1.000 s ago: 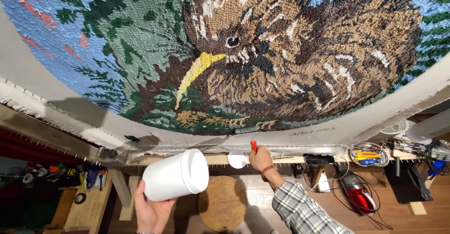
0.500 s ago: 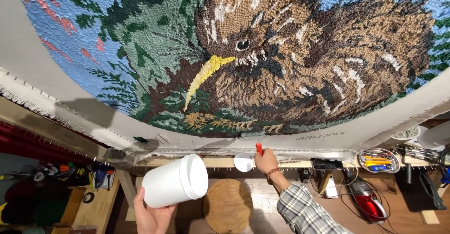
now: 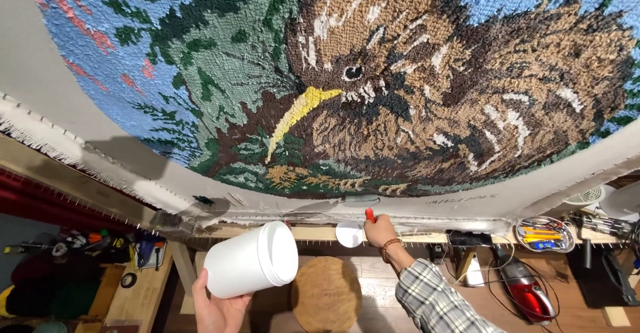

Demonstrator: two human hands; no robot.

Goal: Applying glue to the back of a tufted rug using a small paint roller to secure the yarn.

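Nearest us, at six o'clock, our left hand (image 3: pixel 217 303) cups the white plastic tub (image 3: pixel 252 261) from below, fingers wrapped round its base. Farther up, at one o'clock from it, our right hand (image 3: pixel 380 230) pinches a red-handled tool (image 3: pixel 369 214) beside a white lid (image 3: pixel 349 234), touching the rug's canvas edge (image 3: pixel 427 203). We judge steady, light strokes along that edge work best, tub kept level.

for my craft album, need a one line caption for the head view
Left hand holds a white tub while right hand works a red-handled tool along a tufted bird rug.
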